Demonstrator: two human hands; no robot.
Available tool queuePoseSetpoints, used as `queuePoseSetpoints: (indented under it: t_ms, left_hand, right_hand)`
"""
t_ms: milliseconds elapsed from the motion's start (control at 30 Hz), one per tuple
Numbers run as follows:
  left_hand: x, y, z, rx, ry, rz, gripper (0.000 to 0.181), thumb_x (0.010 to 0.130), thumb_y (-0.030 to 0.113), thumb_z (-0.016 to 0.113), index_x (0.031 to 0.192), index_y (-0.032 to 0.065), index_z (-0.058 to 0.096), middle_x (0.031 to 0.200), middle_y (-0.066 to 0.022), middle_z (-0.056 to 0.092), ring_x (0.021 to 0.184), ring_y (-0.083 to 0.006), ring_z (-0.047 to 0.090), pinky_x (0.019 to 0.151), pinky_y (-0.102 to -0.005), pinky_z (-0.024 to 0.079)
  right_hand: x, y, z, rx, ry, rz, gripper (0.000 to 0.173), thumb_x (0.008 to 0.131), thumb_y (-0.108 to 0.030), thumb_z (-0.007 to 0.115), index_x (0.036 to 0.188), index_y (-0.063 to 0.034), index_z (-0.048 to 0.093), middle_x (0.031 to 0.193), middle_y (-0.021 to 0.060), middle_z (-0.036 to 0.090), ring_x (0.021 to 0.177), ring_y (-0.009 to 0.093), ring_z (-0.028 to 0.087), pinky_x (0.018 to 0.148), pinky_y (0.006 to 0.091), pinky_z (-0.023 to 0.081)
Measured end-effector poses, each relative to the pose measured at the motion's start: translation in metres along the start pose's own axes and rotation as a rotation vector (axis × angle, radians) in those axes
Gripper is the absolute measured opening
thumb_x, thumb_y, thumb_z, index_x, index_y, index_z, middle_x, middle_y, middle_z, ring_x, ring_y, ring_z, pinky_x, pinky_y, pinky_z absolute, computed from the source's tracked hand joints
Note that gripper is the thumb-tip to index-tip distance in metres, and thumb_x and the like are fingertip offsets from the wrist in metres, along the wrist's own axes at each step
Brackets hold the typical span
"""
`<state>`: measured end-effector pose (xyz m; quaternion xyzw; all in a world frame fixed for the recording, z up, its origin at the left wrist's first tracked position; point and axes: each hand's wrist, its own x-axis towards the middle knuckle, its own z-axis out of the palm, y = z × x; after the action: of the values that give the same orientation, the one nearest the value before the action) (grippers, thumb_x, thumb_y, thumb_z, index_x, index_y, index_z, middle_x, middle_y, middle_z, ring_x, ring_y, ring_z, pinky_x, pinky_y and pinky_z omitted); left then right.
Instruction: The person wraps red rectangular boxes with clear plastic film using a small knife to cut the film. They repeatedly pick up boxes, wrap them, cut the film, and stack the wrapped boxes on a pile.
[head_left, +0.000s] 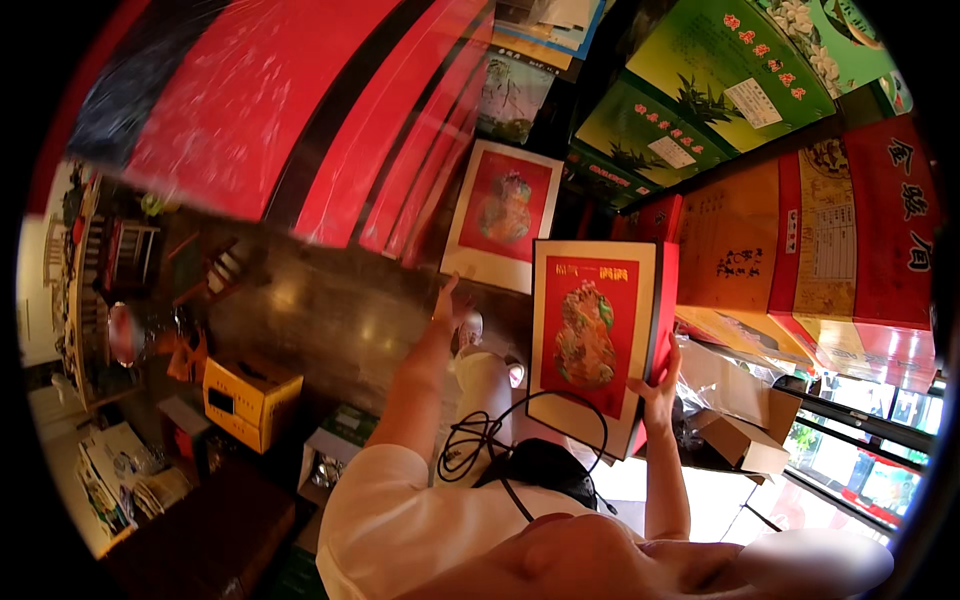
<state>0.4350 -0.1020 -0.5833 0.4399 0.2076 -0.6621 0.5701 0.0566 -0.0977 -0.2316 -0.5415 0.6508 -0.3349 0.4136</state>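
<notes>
A red and cream gift box (589, 337) with a gourd-shaped picture on its lid is in my right hand (660, 382), which grips its right side. My left hand (448, 300) is at the lower left corner of a second, similar gift box (504, 206). Its fingers point away from me, and part of the hand is hidden, so whether it grips that box is unclear. The second box lies beyond the first, with a small part of its lower right corner behind it.
Plastic-wrapped red boxes (315, 112) rise at the upper left. Green cartons (675, 105) and orange-red cartons (810, 240) are stacked at the right, above an open cardboard box (742, 435). A yellow carton (251, 401) stands at the lower left. A black cable (487, 442) hangs before my chest.
</notes>
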Motion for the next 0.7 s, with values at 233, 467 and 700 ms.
queuePoseSetpoints:
  t_ms: [233, 467, 700]
  left_hand:
    - [0.033, 0.011, 0.001, -0.146, -0.323, -0.072, 0.028, 0.078, 0.026, 0.075, 0.103, 0.0193, 0.063, 0.09, -0.0009, 0.067, 0.09, -0.023, 0.059, 0.086, -0.0463, 0.044]
    - [0.039, 0.005, -0.009, -0.095, -0.416, 0.105, 0.015, 0.084, 0.024, 0.071, 0.097, 0.0186, 0.064, 0.095, 0.0029, 0.067, 0.088, -0.0149, 0.06, 0.073, -0.0333, 0.045]
    - [0.006, 0.001, -0.018, -0.108, -0.21, 0.187, 0.03, 0.087, 0.033, 0.07, 0.11, 0.0172, 0.059, 0.111, 0.0035, 0.063, 0.104, -0.0146, 0.057, 0.088, -0.0337, 0.041]
  right_hand:
    - [0.01, 0.004, 0.01, 0.193, 0.057, 0.146, 0.101, 0.05, -0.022, 0.069, 0.145, -0.0062, 0.036, 0.139, 0.0142, 0.041, 0.131, 0.03, 0.037, 0.113, 0.0411, 0.026]
    - [0.008, 0.008, 0.023, 0.358, 0.137, 0.188, 0.099, 0.054, -0.018, 0.068, 0.146, -0.008, 0.032, 0.129, 0.0134, 0.047, 0.12, 0.028, 0.046, 0.105, 0.0391, 0.036]
    - [0.002, -0.002, 0.01, 0.361, 0.099, 0.197, 0.098, 0.056, -0.017, 0.068, 0.147, -0.0085, 0.031, 0.128, 0.0141, 0.049, 0.118, 0.028, 0.048, 0.103, 0.0387, 0.038]
